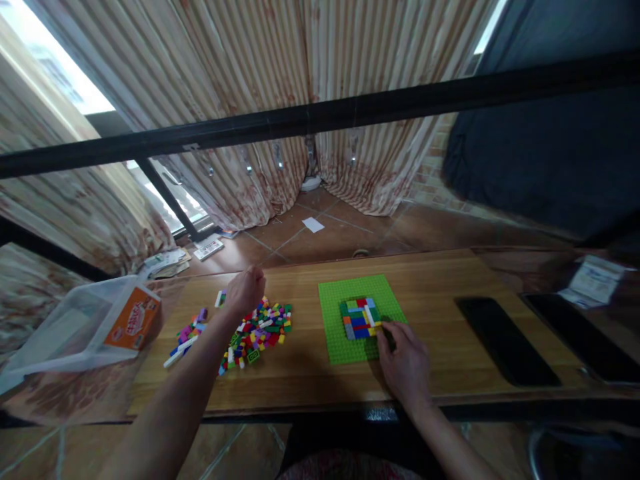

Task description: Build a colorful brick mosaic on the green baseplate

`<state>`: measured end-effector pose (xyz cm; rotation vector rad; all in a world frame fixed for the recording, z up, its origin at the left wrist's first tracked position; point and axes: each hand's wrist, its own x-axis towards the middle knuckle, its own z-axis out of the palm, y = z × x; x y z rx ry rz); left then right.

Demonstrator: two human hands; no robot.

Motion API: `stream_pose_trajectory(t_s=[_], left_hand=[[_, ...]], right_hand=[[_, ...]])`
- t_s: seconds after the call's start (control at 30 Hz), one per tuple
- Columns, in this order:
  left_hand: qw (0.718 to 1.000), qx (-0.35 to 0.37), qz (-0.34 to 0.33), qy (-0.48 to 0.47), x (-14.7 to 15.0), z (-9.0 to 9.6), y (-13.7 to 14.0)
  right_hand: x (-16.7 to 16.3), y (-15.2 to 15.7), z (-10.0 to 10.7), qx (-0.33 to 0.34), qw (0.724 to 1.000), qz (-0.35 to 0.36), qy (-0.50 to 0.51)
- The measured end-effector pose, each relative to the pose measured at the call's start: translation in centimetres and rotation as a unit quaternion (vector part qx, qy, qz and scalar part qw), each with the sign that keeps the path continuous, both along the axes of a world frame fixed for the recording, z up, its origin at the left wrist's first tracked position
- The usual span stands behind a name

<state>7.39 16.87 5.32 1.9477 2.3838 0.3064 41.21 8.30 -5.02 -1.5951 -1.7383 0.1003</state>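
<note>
I am touching a flat multicoloured plastic-brick build with my right hand, build sitting just left of it on a studded lime-green baseplate, pinch unclear, left hand curling at loose multicoloured bricks, contents hidden

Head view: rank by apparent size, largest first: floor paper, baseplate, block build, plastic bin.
1. Plastic bin
2. Baseplate
3. Block build
4. Floor paper

Apparent size only; the paper lies farther from the camera, so its true rank is unsure.
</note>
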Motion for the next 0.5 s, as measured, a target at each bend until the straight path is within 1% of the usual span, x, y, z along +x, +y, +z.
stream_pose_trajectory(t_s=[0.03,0.07,0.1,0.17,0.2,0.27,0.3,0.33,0.4,0.43,0.5], left_hand=[[0.997,0.027,-0.017,-0.070,1.1,0.1,-0.5],[0.985,0.044,-0.041,-0.160,2.4,0.1,-1.0],[0.963,0.051,-0.060,-0.257,3.8,-0.1,-1.5],[0.901,0.052,-0.059,-0.427,6.7,-0.8,-2.4],[0.866,0.043,-0.055,-0.494,8.1,-1.2,-2.9],[0.808,0.016,-0.040,-0.587,10.7,-2.2,-3.7],[0.788,0.007,-0.030,-0.615,11.9,-2.8,-4.0],[0.774,-0.002,-0.020,-0.633,12.9,-3.3,-4.4],[0.762,-0.010,-0.004,-0.647,14.4,-4.3,-4.8],[0.764,-0.011,-0.001,-0.645,15.1,-4.8,-5.0],[0.783,-0.002,-0.006,-0.622,15.9,-5.6,-5.0]], right_hand=[[0.0,0.0,0.0,0.000,1.000,-0.001,0.001],[0.0,0.0,0.1,0.001,1.000,-0.003,0.002],[0.0,0.0,0.1,0.001,1.000,-0.003,0.002],[0.0,0.0,0.1,0.002,1.000,-0.003,0.003],[0.0,0.0,0.1,0.000,1.000,-0.001,0.003],[0.0,0.0,0.2,-0.003,1.000,0.002,0.004],[0.0,0.0,0.2,-0.004,1.000,0.002,0.005],[0.0,0.0,0.2,-0.006,1.000,0.002,0.006],[-0.1,0.0,0.3,-0.009,1.000,0.002,0.009],[-0.1,0.0,0.4,-0.011,1.000,0.002,0.011],[-0.1,-0.1,0.5,-0.015,1.000,0.003,0.015]])
